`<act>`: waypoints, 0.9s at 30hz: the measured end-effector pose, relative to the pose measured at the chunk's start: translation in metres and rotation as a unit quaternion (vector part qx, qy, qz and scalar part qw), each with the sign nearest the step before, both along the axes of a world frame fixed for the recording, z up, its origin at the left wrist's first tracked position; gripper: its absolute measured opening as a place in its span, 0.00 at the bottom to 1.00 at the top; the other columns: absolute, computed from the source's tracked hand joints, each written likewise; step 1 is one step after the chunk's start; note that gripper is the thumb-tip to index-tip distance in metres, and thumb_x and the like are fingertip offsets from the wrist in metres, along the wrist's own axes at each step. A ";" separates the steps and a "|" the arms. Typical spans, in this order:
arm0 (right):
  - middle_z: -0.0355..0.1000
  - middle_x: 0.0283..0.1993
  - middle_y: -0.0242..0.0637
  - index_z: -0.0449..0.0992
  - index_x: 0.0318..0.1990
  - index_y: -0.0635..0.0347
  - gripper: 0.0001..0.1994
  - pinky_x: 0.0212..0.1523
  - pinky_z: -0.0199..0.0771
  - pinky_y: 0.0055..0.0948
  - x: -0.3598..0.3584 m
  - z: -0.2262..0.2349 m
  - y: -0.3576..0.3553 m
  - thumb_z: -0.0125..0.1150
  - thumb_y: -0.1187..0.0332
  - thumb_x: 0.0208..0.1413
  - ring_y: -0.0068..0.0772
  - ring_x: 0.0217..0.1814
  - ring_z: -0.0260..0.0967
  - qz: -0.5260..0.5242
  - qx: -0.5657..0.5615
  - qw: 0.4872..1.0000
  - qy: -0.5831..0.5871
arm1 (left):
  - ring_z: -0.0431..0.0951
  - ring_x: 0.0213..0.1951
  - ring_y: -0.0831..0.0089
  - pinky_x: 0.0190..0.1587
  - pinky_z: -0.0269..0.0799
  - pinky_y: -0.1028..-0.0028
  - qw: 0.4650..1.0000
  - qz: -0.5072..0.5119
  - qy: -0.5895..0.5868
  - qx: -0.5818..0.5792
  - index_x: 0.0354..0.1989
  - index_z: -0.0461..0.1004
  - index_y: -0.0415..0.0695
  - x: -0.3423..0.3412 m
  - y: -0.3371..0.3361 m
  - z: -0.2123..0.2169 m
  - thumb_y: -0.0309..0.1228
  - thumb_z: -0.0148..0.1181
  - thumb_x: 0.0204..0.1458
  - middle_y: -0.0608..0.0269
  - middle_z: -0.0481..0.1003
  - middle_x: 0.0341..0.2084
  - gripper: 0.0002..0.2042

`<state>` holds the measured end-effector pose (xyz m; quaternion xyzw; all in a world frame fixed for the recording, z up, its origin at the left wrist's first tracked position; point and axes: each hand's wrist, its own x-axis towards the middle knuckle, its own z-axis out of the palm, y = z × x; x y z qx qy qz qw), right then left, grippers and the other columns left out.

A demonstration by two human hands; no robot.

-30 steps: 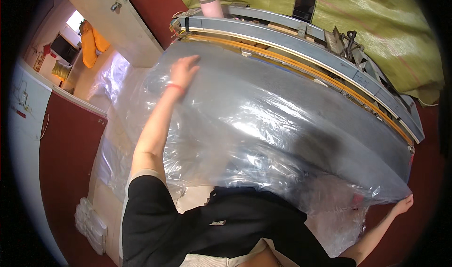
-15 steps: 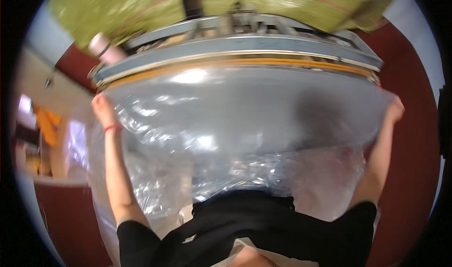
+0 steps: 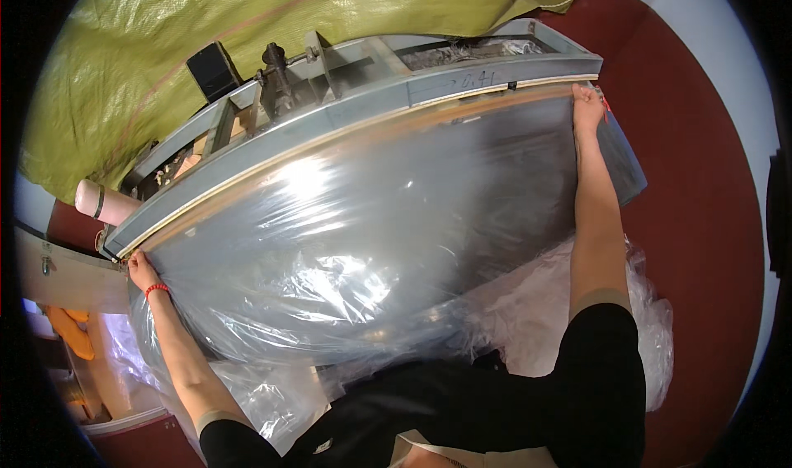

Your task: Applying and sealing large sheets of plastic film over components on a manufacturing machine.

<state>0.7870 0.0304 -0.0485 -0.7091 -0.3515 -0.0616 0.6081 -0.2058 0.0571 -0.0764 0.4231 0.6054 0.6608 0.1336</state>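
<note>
Currently holding a clear plastic sheet [image 3: 355,282] out broadly with both arms, along the near side of a long grey metal beam [image 3: 355,109]. Pinching one side of the sheet with the left hand [image 3: 139,268], fingers drawn narrowly together, just beside the beam's left end. Wearing a red bracelet [image 3: 157,289] on that wrist. Gripping the opposite side with the right hand [image 3: 586,107], curled into a loose fist near the beam's right end. Impossible to tell exactly how the film folds inside either grasp. Spread between the two hands, slanting upward from left to right, creased and glinting with bright reflections across the middle. Visible through the film, an orange-brown strip [image 3: 247,189] running beside the beam. Also visible, past the right forearm, the corner of a grey panel [image 3: 624,169]. Hanging in loose, crumpled folds lower right, more clear film [image 3: 652,344]. Beyond the beam, a dark metal fixture [image 3: 279,72] and, leaning against a yellow-green tarp [image 3: 165,22], a dark smartphone [image 3: 213,70]. Near the beam's left end, a pink bottle [image 3: 114,206] with a dark band, tilted. Farther left, a pale door [image 3: 78,274] with a metal knob [image 3: 46,266], and below it something orange [image 3: 70,332], too small to identify.
</note>
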 end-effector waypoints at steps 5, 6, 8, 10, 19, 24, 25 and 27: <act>0.68 0.20 0.34 0.68 0.26 0.63 0.09 0.24 0.64 0.21 0.034 -0.017 0.010 0.56 0.66 0.48 0.23 0.20 0.64 -0.051 0.033 0.996 -0.072 | 0.63 0.20 0.84 0.23 0.59 0.86 0.999 0.038 0.023 0.013 0.21 0.65 0.44 -0.006 0.002 0.001 0.29 0.50 0.50 0.72 0.66 0.18 0.07; 0.68 0.20 0.34 0.67 0.27 0.62 0.08 0.20 0.62 0.21 0.019 -0.009 0.008 0.53 0.67 0.49 0.22 0.17 0.63 0.015 0.031 0.998 0.043 | 0.63 0.20 0.84 0.23 0.59 0.86 0.998 0.048 0.028 0.006 0.21 0.65 0.44 -0.008 -0.009 0.005 0.29 0.50 0.50 0.72 0.66 0.18 0.07; 0.68 0.19 0.36 0.64 0.32 0.60 0.06 0.11 0.56 0.20 0.004 0.022 -0.009 0.46 0.68 0.52 0.23 0.12 0.62 0.049 0.034 0.987 0.149 | 0.66 0.19 0.81 0.21 0.62 0.83 0.996 -0.004 -0.083 -0.026 0.21 0.65 0.44 0.027 -0.010 0.025 0.28 0.47 0.49 0.69 0.67 0.18 0.06; 0.67 0.19 0.36 0.64 0.32 0.60 0.07 0.12 0.57 0.19 -0.006 0.031 -0.012 0.44 0.66 0.54 0.22 0.12 0.62 0.064 0.046 0.983 0.168 | 0.67 0.19 0.79 0.20 0.63 0.82 0.997 -0.002 -0.074 -0.017 0.21 0.64 0.43 0.012 -0.012 0.024 0.27 0.45 0.49 0.69 0.66 0.17 0.06; 0.70 0.23 0.29 0.74 0.25 0.63 0.15 0.24 0.63 0.19 -0.025 0.059 -0.043 0.56 0.58 0.48 0.17 0.23 0.64 0.114 -0.079 0.984 0.108 | 0.67 0.24 0.81 0.25 0.64 0.82 0.990 -0.058 -0.026 -0.123 0.26 0.67 0.44 0.042 -0.033 0.051 0.28 0.50 0.49 0.70 0.67 0.21 0.03; 0.74 0.30 0.31 0.77 0.35 0.61 0.14 0.34 0.66 0.20 -0.026 0.073 -0.116 0.58 0.60 0.46 0.18 0.30 0.67 0.005 -0.103 0.995 -0.017 | 0.64 0.25 0.84 0.27 0.59 0.84 0.984 -0.151 0.066 -0.071 0.29 0.68 0.43 0.083 -0.099 0.091 0.24 0.50 0.49 0.72 0.66 0.22 0.01; 0.74 0.32 0.34 0.77 0.36 0.57 0.15 0.36 0.67 0.24 -0.005 0.071 -0.136 0.56 0.57 0.47 0.22 0.32 0.69 -0.100 -0.178 0.973 -0.108 | 0.64 0.26 0.84 0.28 0.59 0.84 0.974 -0.209 0.065 -0.055 0.28 0.67 0.43 0.103 -0.112 0.100 0.24 0.49 0.49 0.72 0.66 0.22 0.01; 0.71 0.41 0.40 0.74 0.41 0.56 0.17 0.44 0.66 0.31 0.088 0.057 -0.181 0.51 0.57 0.49 0.37 0.42 0.69 -0.173 -0.192 0.949 -0.181 | 0.65 0.27 0.83 0.32 0.61 0.83 0.963 -0.257 0.063 -0.056 0.28 0.67 0.43 0.135 -0.121 0.110 0.22 0.48 0.48 0.72 0.66 0.23 0.02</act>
